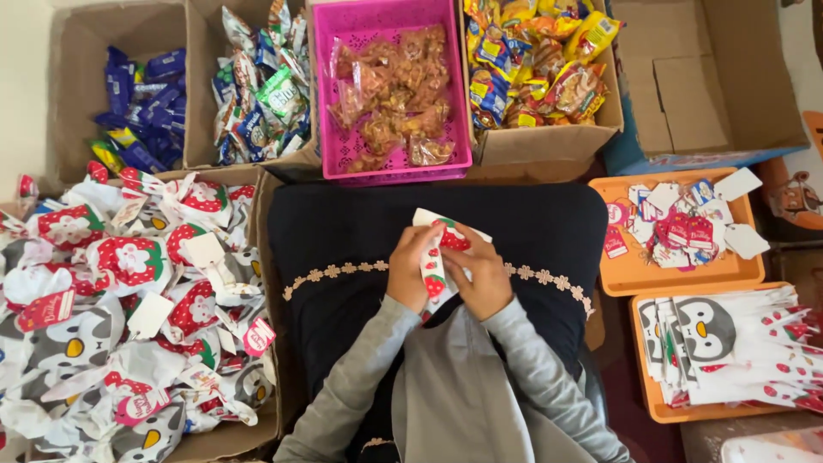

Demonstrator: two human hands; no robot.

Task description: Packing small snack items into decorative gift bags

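Observation:
Both of my hands are together over my dark lap, holding a small white gift bag (444,238) printed with red strawberries. My left hand (411,267) grips the bag's left side and my right hand (483,276) grips its right side. The bag's top sticks out above my fingers; its lower part is hidden between my hands. Grey sleeves cover both forearms.
A pink basket (333,86) of clear-wrapped snacks stands ahead, between cardboard boxes of wrapped sweets (257,81) and yellow snack packs (536,56). Blue packets (141,103) fill the far-left box. Filled strawberry and penguin bags (129,300) pile at left. Orange trays at right hold tags (677,225) and flat penguin bags (729,343).

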